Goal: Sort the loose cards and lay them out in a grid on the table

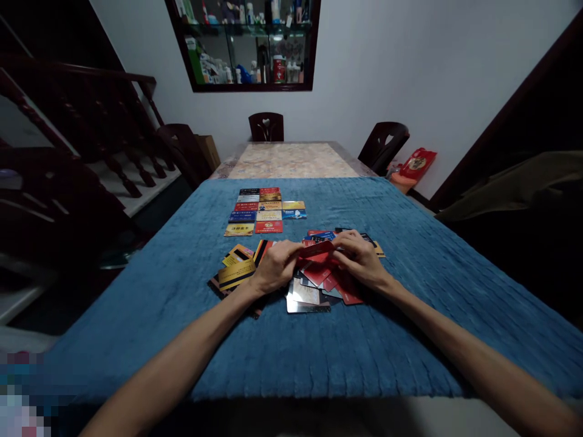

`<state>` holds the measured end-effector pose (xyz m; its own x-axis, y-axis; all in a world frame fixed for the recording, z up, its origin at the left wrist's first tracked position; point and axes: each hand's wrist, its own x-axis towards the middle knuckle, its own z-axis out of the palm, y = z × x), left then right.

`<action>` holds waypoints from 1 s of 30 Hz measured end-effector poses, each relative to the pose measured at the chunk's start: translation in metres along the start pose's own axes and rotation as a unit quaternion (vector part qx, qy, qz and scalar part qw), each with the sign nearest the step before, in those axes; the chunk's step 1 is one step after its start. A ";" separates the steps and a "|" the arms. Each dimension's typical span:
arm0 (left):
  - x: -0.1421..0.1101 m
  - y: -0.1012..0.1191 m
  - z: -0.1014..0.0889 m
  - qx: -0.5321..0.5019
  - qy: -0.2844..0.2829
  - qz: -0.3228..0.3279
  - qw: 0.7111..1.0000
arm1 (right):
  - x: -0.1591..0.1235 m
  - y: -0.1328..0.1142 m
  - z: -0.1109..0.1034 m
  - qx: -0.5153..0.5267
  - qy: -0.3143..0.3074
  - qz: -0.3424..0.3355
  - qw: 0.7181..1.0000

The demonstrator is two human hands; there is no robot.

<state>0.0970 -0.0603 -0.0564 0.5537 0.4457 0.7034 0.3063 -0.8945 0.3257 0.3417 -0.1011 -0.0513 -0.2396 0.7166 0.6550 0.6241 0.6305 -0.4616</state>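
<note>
Between my two hands a red plastic card is held tilted above a loose pile of cards. My left hand pinches its left end, and my right hand grips its right end with the fingers closed. Under them lie overlapping red cards and a silvery card at the near edge. To the left of my left hand, a gold card with a dark stripe rests on other cards. Farther off, several cards lie in neat rows, among them a red card and a blue card.
A blue cloth covers the near part of the table, with a patterned tabletop beyond. Dark wooden chairs stand around it. A red bag sits on the floor at the right, and a staircase railing is at the left.
</note>
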 end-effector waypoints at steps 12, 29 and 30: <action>0.002 0.013 -0.001 -0.052 -0.005 -0.007 0.999 | 0.002 -0.013 0.005 0.001 0.071 0.034 0.997; 0.008 0.024 -0.007 -0.057 0.048 -0.050 0.996 | 0.019 -0.026 0.012 -0.142 -0.009 -0.094 0.985; 0.008 0.023 -0.006 -0.055 0.041 -0.046 0.997 | 0.019 -0.026 0.013 -0.143 -0.007 -0.097 0.985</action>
<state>0.1038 -0.0774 -0.0400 0.4599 0.5256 0.7157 0.2635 -0.8505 0.4553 0.3115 -0.0999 -0.0352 -0.3848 0.5957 0.7051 0.7482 0.6486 -0.1397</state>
